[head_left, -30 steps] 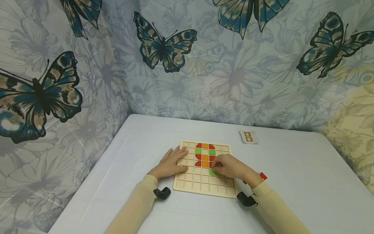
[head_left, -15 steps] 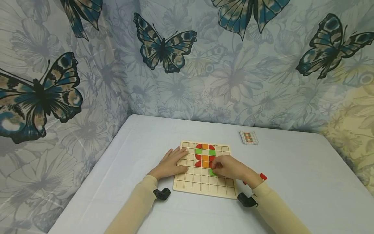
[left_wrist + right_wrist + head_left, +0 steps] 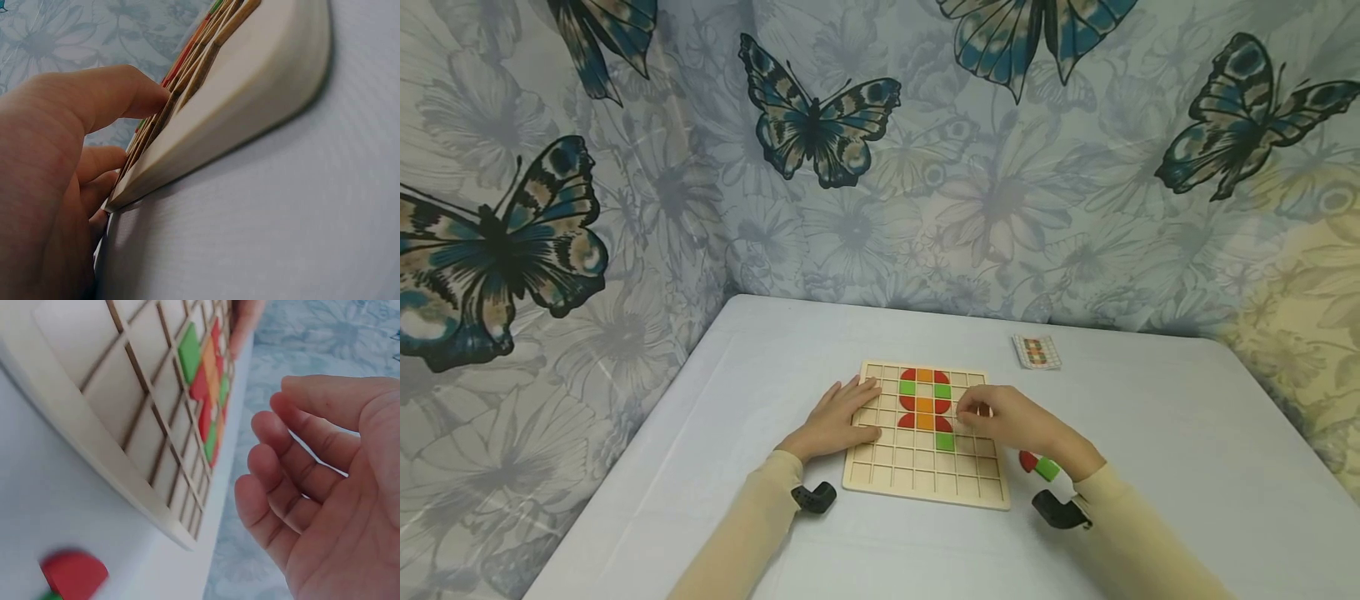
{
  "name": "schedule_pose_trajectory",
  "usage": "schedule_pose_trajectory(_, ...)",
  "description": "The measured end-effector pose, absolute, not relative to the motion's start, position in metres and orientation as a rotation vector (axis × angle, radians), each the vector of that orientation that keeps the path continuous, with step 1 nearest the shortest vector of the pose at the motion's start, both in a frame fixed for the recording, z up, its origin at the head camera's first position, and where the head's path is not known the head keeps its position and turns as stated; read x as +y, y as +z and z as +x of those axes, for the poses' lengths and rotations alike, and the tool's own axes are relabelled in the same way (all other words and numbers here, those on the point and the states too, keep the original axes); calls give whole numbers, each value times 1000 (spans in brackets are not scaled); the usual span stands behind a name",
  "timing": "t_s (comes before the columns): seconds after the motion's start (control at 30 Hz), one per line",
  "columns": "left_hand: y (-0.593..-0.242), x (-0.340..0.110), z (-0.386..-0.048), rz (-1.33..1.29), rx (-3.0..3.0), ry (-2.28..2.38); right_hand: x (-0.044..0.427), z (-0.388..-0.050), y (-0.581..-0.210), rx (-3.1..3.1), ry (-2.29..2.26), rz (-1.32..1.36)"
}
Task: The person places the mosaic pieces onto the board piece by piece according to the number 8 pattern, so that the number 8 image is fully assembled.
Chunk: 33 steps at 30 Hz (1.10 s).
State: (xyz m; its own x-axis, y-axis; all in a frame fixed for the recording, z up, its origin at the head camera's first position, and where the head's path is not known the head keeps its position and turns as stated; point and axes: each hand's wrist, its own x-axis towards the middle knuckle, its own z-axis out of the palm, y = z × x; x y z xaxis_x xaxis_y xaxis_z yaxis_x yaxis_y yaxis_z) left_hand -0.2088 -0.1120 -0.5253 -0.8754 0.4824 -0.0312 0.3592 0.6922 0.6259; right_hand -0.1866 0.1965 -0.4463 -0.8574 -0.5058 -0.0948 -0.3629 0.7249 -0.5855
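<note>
Pale wooden grid board [image 3: 917, 480] flat on the white tablecloth [image 3: 1165, 433], dead ahead at 12 o'clock. Looks stiff and fairly light, maybe prone to skidding on cloth, so best held by the thick rim [image 3: 256, 81]. Toward the board's own 12 o'clock, a cluster of red, orange and green tiles [image 3: 925, 405], plus one green tile [image 3: 945, 442] at the cluster's 5 o'clock. Probably light, rigid and a bit slick, hardly fragile. Pinch by opposite edges when loose; once down between the raised dividers [image 3: 125, 328], likely fiddly to lift, so try a fingernail at a corner.

Left hand [image 3: 829, 423] at the board's 9 o'clock edge, fingers spread and resting on top, gripping nothing. Nice anchor, but covering cells there. Right hand [image 3: 1021, 419] hovering around 3 o'clock, fingers loosely curled, nothing visible in the grasp.

Just off the rim, between 3 and 4 o'clock: a loose red piece [image 3: 1027, 461] right beside a green piece [image 3: 1047, 470]; can't tell if touching. Pretty near the right wrist, so mind the black camera [image 3: 1058, 510]. Small printed card [image 3: 1037, 352] at 2 o'clock, well apart, not in the way. Butterfly-print backdrop [image 3: 820, 125] behind at 12.
</note>
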Motion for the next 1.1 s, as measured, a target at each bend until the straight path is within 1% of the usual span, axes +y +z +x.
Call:
schedule_pose_trajectory(0.17,-526,-113,-209,685,2711,945,212,-183,-433,2736,-841,-729)
schedule_pose_trajectory(0.33,-527,-113,-210,688,2714,940,229,-182,-431,2801,-820,-710)
schedule_pose_trajectory(0.63,-529,-113,-210,688,2714,945,261,-174,-439,2832,-801,-560)
schedule_pose_trajectory(0.9,-528,-113,-210,691,2713,932,283,-163,-449,2779,-809,-541)
schedule_pose_trajectory(1.1,-527,-113,-209,684,2715,934,290,-156,-458,2736,-749,-529)
